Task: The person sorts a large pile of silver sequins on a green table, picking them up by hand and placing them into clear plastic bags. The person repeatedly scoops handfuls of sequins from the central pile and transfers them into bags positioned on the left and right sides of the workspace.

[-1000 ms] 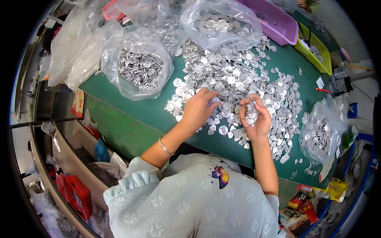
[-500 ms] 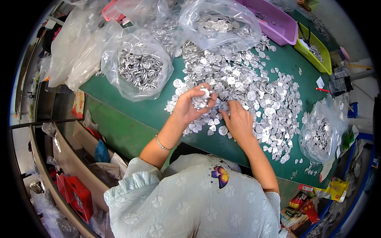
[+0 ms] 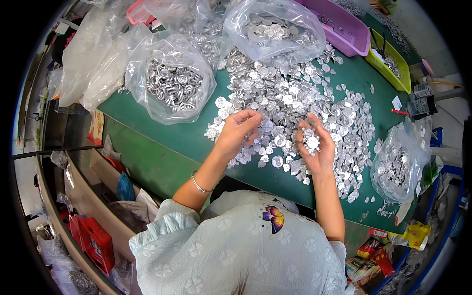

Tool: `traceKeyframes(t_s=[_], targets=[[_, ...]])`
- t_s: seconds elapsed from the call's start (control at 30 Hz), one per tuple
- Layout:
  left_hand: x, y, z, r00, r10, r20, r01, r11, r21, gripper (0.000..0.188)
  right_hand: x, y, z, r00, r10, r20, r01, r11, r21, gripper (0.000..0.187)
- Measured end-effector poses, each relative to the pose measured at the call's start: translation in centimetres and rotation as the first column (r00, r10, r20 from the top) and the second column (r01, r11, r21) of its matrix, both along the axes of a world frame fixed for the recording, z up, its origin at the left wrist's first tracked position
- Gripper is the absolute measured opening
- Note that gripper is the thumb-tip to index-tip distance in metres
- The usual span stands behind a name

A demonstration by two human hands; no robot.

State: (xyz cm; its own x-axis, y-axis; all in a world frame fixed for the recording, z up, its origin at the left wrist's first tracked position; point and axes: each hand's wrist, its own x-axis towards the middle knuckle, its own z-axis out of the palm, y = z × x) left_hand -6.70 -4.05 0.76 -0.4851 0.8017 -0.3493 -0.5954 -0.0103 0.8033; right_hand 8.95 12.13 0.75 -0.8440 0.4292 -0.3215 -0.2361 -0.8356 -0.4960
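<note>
In my right hand (image 3: 322,150) lie silver metal charms (image 3: 310,141), knobby at the edges and perhaps turtle-shaped, cradled by curled fingers. My left hand (image 3: 236,132) hovers at the near left side of the heap, its thumb and fingers drawn together; whatever is between them is too small to make out. Beneath and beyond both hands spreads a large heap of silver metal charms (image 3: 290,91), some round like coins, others leaf- or flower-shaped.
The heap covers much of the green table (image 3: 132,110). A clear bag of curved silver pieces (image 3: 174,88) stands left, another bag of round ones (image 3: 273,32) behind. A purple basket (image 3: 351,34) and a yellow-green basket (image 3: 393,69) are far right. A smaller bag (image 3: 393,167) sits near right.
The silver charms seen in my left hand are now in my right hand, which has turned palm up and moved right. My left hand has turned over and its fingers have drawn together.
</note>
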Motion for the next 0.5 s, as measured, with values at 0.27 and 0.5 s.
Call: traceKeyframes(t_s=[0.27, 0.5], targets=[[1.6, -0.2, -0.1, 0.922, -0.129, 0.364, 0.102, 0.99, 0.093, 0.02, 0.4, -0.8, -0.1, 0.991, -0.035, 0.129, 0.058, 0.984, -0.171, 0.022], [6.5, 1.2, 1.7, 0.637, -0.166, 0.753, 0.223, 0.974, 0.026, 0.03, 0.4, -4.4, 1.1, 0.953, -0.291, 0.087, -0.002, 0.281, 0.96, 0.007]])
